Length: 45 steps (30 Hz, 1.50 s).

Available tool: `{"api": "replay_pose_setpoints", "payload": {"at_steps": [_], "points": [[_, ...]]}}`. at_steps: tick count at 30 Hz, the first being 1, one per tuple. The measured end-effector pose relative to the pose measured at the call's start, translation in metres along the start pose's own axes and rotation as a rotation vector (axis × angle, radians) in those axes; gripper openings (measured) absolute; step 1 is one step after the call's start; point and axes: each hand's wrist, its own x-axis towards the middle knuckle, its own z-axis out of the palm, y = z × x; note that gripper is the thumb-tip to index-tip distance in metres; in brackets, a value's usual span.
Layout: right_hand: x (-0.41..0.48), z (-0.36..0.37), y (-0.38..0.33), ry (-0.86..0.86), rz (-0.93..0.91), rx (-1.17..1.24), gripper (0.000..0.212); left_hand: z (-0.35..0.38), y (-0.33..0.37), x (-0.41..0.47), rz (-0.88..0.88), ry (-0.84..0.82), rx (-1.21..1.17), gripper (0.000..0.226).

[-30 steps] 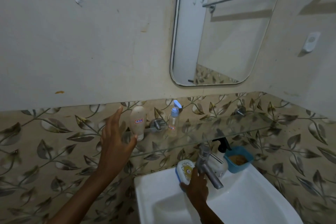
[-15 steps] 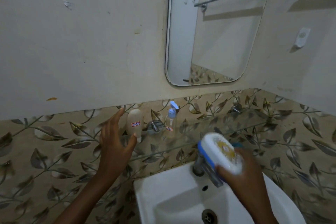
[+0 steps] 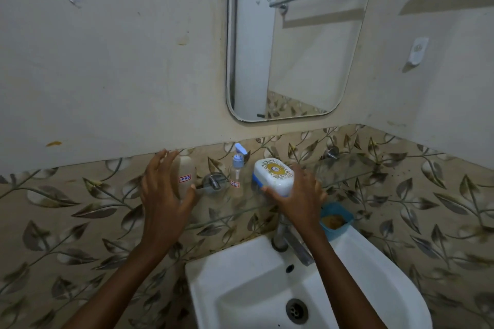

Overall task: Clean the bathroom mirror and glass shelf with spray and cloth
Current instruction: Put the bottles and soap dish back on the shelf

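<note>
The mirror (image 3: pixel 307 56) hangs on the wall above a glass shelf (image 3: pixel 344 177). On the shelf stand a cream bottle (image 3: pixel 187 176) and a small clear spray bottle (image 3: pixel 237 171) with a blue nozzle. My left hand (image 3: pixel 163 192) is spread around the cream bottle, thumb at its right side, fingers straight. My right hand (image 3: pixel 299 195) grips a white and blue soap box (image 3: pixel 274 176) and holds it at the shelf, just right of the spray bottle. No cloth is in view.
A white sink (image 3: pixel 240 294) with a metal tap (image 3: pixel 291 240) sits below the shelf. A blue tub (image 3: pixel 338 219) with brown contents stands on the sink's back rim. A shelf bracket (image 3: pixel 213 181) lies between the bottles. A white hook (image 3: pixel 417 52) is on the right wall.
My right hand has lifted the soap box from beside the tap up to the shelf. My left hand has moved closer around the cream bottle.
</note>
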Motion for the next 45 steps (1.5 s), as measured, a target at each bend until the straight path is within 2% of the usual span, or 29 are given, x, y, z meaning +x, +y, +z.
{"api": "replay_pose_setpoints", "payload": {"at_steps": [1, 3, 4, 5, 6, 7, 9, 10, 12, 13, 16, 20, 22, 30, 35, 45], "points": [[-0.002, -0.008, 0.005, 0.079, 0.046, 0.128, 0.073, 0.0, 0.0, 0.001, -0.005, 0.006, -0.008, 0.067], [-0.006, -0.02, 0.03, 0.357, 0.222, 0.395, 0.04, -0.002, -0.001, 0.002, -0.011, 0.026, -0.014, 0.068], [-0.005, -0.019, 0.052, 0.459, 0.369, 0.483, 0.024, -0.002, -0.002, 0.002, -0.012, 0.037, -0.013, 0.069], [-0.004, -0.018, 0.071, 0.478, 0.524, 0.532, 0.015, -0.003, -0.001, 0.002, -0.012, 0.048, -0.018, 0.069], [0.0, -0.01, 0.091, 0.403, 0.651, 0.555, 0.015, -0.003, 0.0, 0.003, -0.016, 0.06, -0.03, 0.069], [0.002, -0.001, 0.106, 0.259, 0.71, 0.559, 0.017, -0.004, 0.001, 0.003, -0.022, 0.075, -0.049, 0.069], [0.007, 0.021, 0.124, -0.052, 0.735, 0.55, 0.01, -0.004, 0.008, 0.003, -0.021, 0.114, -0.078, 0.068], [0.01, 0.035, 0.133, -0.159, 0.736, 0.541, 0.019, -0.004, 0.011, 0.003, -0.012, 0.129, -0.081, 0.067], [0.017, 0.055, 0.141, -0.255, 0.744, 0.567, 0.055, -0.005, 0.016, 0.004, 0.012, 0.144, -0.08, 0.065], [0.019, 0.061, 0.139, -0.292, 0.758, 0.61, 0.06, -0.006, 0.018, 0.005, 0.025, 0.145, -0.077, 0.064], [0.026, 0.067, 0.133, -0.326, 0.812, 0.666, 0.05, -0.008, 0.019, 0.005, 0.037, 0.132, -0.074, 0.06], [0.03, 0.073, 0.139, -0.268, 0.767, 0.572, 0.034, -0.01, 0.017, 0.005, 0.005, 0.109, -0.068, 0.061], [0.022, 0.069, 0.142, -0.238, 0.775, 0.618, 0.031, -0.01, 0.017, 0.007, 0.012, 0.104, -0.053, 0.059], [-0.006, 0.024, 0.164, -0.015, 0.7, 0.822, 0.034, -0.001, 0.021, 0.019, 0.059, 0.067, -0.011, 0.055], [-0.014, -0.01, 0.174, 0.042, 0.657, 0.83, 0.042, 0.006, 0.023, 0.019, 0.094, 0.045, 0.013, 0.05], [0.038, -0.097, 0.131, 0.134, 0.42, 0.832, 0.03, 0.011, 0.021, 0.02, 0.082, -0.027, 0.004, 0.043]]}}
